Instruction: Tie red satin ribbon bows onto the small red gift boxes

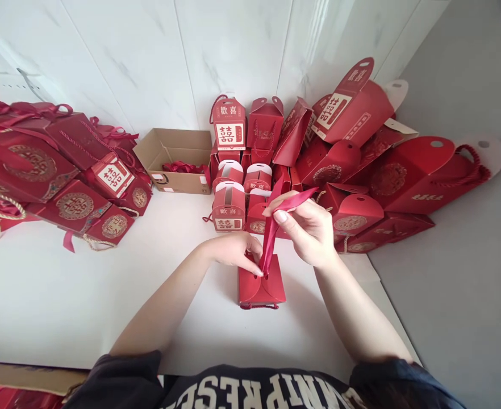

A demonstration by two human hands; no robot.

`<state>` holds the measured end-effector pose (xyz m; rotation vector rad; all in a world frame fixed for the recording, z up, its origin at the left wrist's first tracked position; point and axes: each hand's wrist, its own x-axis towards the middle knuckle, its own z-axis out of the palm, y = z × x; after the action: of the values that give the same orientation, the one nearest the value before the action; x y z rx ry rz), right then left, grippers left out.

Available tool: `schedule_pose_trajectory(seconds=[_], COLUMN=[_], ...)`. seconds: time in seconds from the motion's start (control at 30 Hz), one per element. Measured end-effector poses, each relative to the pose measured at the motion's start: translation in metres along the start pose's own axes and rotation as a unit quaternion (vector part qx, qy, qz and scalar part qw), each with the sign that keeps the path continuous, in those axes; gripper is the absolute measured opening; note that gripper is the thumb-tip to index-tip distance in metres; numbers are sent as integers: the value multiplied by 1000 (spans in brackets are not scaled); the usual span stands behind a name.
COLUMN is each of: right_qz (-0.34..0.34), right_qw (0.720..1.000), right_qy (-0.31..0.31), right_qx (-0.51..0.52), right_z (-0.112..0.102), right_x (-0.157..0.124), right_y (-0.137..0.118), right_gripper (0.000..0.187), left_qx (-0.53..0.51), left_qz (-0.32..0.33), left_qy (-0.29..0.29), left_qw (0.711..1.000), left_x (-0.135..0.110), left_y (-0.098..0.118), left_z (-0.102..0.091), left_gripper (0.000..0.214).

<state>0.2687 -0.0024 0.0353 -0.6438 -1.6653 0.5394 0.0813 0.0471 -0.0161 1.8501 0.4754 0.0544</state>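
A red gift box (254, 291) stands on the white table in front of me, its rounded top flaps folded together and a cord handle along its near side. A dark red ribbon (270, 241) rises from the holes in those flaps. My right hand (308, 227) pinches the ribbon above the box, with a loose end sticking out to the right past the fingers. At the flaps, my left hand (238, 250) has its thumb and fingers closed at the ribbon's base. Whether it grips ribbon or flap there is partly hidden.
An open cardboard box (182, 183) with red ribbons inside stands against the tiled wall. Finished-looking red boxes with bows (41, 165) are piled at left. Several stacked red boxes (229, 204) and larger ones (408, 176) crowd the back right beside a grey wall (467, 272).
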Motion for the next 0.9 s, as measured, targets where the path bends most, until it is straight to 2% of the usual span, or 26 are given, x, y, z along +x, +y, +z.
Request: schedule_pose_trajectory(seconds=[0.17,0.27,0.47,0.6,0.77,0.9], right_qz=[52,84,116,128,128,138], right_qw=[992,985,977,972,950,935], right_qy=[114,147,110,74,51,50], right_qx=[2,35,140,182,281,323], right_z=[4,4,4,0,-5,-6], right_x=[0,2,8,10,16,21], right_y=[-8,-14,-18,-16,-18,-19], right_gripper=[5,4,6,12,16,17], left_qx=[-12,-7,-1,-44,-59,-52], left_qz=[-8,-6,47,79,56,36], left_qy=[24,26,62,13,32,85], left_qw=[1000,1000,997,996,996,994], left_x=[-5,-6,-6,-3,1,0], left_y=[2,7,28,34,32,38], left_z=[-1,-2,-3,-6,-5,0], left_gripper=[16,16,36,31,26,28])
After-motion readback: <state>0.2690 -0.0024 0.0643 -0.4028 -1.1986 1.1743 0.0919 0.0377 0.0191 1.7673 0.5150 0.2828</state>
